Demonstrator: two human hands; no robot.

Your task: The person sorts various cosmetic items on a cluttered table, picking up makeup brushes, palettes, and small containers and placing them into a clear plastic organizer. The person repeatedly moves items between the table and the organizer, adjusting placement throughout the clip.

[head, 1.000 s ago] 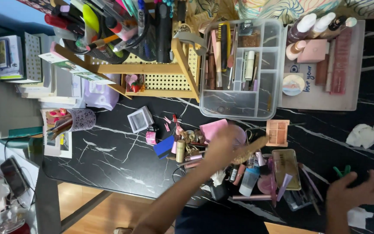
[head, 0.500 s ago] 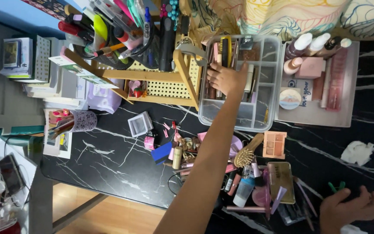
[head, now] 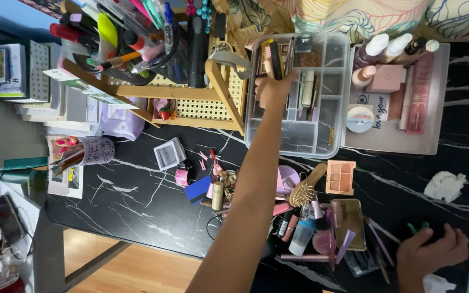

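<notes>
— What does the person wear on the arms?
— Nothing that shows: the left hand [head: 271, 89] and its long forearm are bare, with no sleeve, watch or ring in sight.
— And the other one?
— The right hand [head: 429, 256] is bare too, wrist uncovered, fingers without visible rings or polish

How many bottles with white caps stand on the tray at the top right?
3 at least: two tall bottles at the tray's top-left corner, and a shorter one just below them. A darker fourth bottle beside them may count too; its cap is unclear.
</notes>
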